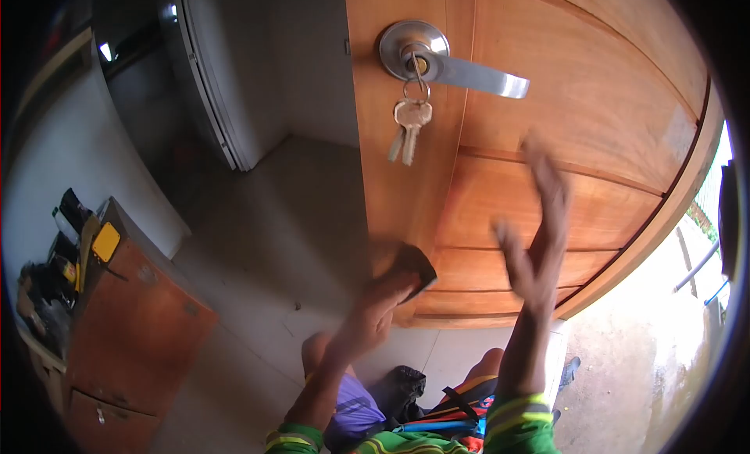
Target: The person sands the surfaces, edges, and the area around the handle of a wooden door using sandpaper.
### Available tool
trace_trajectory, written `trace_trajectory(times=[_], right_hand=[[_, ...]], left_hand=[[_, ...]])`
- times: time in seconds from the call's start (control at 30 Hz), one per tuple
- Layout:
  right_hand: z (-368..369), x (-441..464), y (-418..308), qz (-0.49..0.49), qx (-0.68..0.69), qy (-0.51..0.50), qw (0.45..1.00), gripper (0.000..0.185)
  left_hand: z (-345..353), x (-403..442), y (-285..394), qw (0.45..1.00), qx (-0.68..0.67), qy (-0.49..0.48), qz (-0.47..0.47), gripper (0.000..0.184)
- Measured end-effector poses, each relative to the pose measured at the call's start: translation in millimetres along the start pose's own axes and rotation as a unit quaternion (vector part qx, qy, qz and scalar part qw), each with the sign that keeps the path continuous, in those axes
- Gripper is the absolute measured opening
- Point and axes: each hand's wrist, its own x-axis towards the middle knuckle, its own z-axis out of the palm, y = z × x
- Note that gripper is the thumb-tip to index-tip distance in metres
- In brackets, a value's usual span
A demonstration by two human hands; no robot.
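Observation:
My left hand (370,317) is closed around a dark flat piece that looks like sandpaper (416,271), held at the lower edge of the wooden door (531,204). Motion blurs the piece, so I cannot tell whether it touches the wood. In front of the door panels, my right hand (539,227) is raised with thumb and fingers apart, holding nothing. Above both hands, a metal lever handle (476,75) is fixed to the door. From its lock hangs a bunch of keys (412,122).
A reddish-brown cabinet (137,321) stands at the left, with bags and a yellow item (106,242) on top. The tiled floor (258,298) runs into a dark room beyond the doorway. Bright wet-looking ground (633,368) lies outside at the right.

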Motion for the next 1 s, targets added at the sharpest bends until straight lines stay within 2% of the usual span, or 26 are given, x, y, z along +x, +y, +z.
trace_trajectory(times=[0.03, 0.07, 0.1, 0.17, 0.2, 0.27, 0.3, 0.33, 0.37, 0.4, 0.47, 0.5, 0.57, 0.6, 0.63, 0.67, 0.7, 0.8, 0.83, 0.87, 0.93, 1.0], right_hand=[[0.9, -44.0, 13.7, 0.074, 0.121, -0.036, 0.989, 0.069], [3.4, -84.5, 20.2, 0.145, 0.146, -0.138, 0.969, 0.075], [7.0, -110.7, 28.8, 0.129, 0.132, -0.266, 0.946, 0.090], [18.2, -144.7, 14.7, 0.263, 0.191, -0.282, 0.903, 0.063], [21.2, -161.8, 18.6, 0.314, 0.228, -0.254, 0.886, 0.053], [29.7, -192.4, 29.5, 0.405, 0.303, -0.195, 0.840, 0.033], [28.7, -202.8, 28.3, 0.436, 0.318, -0.144, 0.829, 0.030], [27.7, -211.0, 27.9, 0.464, 0.332, -0.093, 0.816, 0.027], [26.8, -221.6, 27.5, 0.490, 0.346, -0.042, 0.799, 0.025], [27.7, -237.4, 33.5, 0.518, 0.368, 0.011, 0.772, 0.024], [30.0, -251.6, 34.6, 0.525, 0.424, 0.095, 0.731, 0.024], [29.9, -250.5, 33.6, 0.525, 0.450, 0.138, 0.709, 0.024], [20.9, -231.2, 27.4, 0.528, 0.423, 0.179, 0.714, 0.023], [17.1, -211.3, 21.7, 0.530, 0.402, 0.205, 0.718, 0.021], [19.5, -199.3, 23.4, 0.471, 0.375, 0.220, 0.768, 0.022], [19.1, -176.0, 12.8, 0.381, 0.291, 0.231, 0.847, 0.029], [17.4, -146.0, 6.8, 0.266, 0.140, 0.223, 0.927, 0.040], [30.8, -83.3, -6.4, 0.102, -0.063, 0.275, 0.954, 0.041], [45.9, -62.1, -1.8, 0.042, -0.050, 0.296, 0.953, 0.039], [54.9, -49.7, -1.7, 0.046, -0.121, 0.260, 0.957, 0.039], [72.3, -31.2, 3.3, -0.023, -0.200, 0.182, 0.963, 0.057], [101.1, -37.4, 1.4, -0.012, -0.212, 0.144, 0.966, 0.061]], left_hand=[[-9.8, 2.3, 9.9, 0.999, -0.013, -0.033, -0.016, 0.044], [-18.4, 5.6, 21.3, 0.997, -0.027, -0.064, -0.034, 0.043], [-22.1, 10.1, 29.3, 0.993, -0.042, -0.094, -0.052, 0.042], [-25.9, 23.4, 38.0, 0.986, -0.029, -0.144, -0.077, 0.037], [-29.1, 32.9, 40.6, 0.982, -0.020, -0.168, -0.089, 0.035], [-39.1, 52.4, 43.4, 0.984, 0.066, -0.154, 0.055, 0.032], [-45.3, 63.0, 45.3, 0.975, 0.107, -0.144, 0.127, 0.031], [-58.5, 75.4, 49.8, 0.995, 0.028, -0.041, 0.081, 0.033], [-71.5, 101.0, 57.4, 0.988, 0.031, 0.093, 0.118, 0.032], [-84.5, 126.6, 65.1, 0.962, 0.041, 0.228, 0.146, 0.033], [-98.1, 182.0, 83.4, 0.904, 0.130, 0.359, 0.192, 0.050], [-101.7, 201.4, 80.9, 0.933, 0.092, 0.302, 0.171, 0.053], [-98.4, 225.1, 60.3, 0.976, 0.013, 0.176, 0.123, 0.062], [-90.6, 227.3, 55.6, 0.971, 0.011, 0.202, 0.127, 0.063], [-82.8, 228.8, 51.3, 0.965, 0.008, 0.226, 0.132, 0.064], [-80.6, 228.6, 46.4, 0.962, 0.010, 0.239, 0.132, 0.065], [-78.3, 228.3, 41.4, 0.958, 0.012, 0.253, 0.133, 0.065], [-87.6, 233.5, 33.0, 0.961, 0.018, 0.245, 0.131, 0.061], [-91.6, 234.1, 32.9, 0.963, 0.006, 0.236, 0.130, 0.060], [-94.6, 233.3, 33.8, 0.965, -0.008, 0.229, 0.130, 0.059], [-98.9, 225.5, 46.1, 0.972, -0.025, 0.203, 0.114, 0.057], [-99.1, 215.0, 68.0, 0.977, -0.065, 0.180, 0.099, 0.054]])
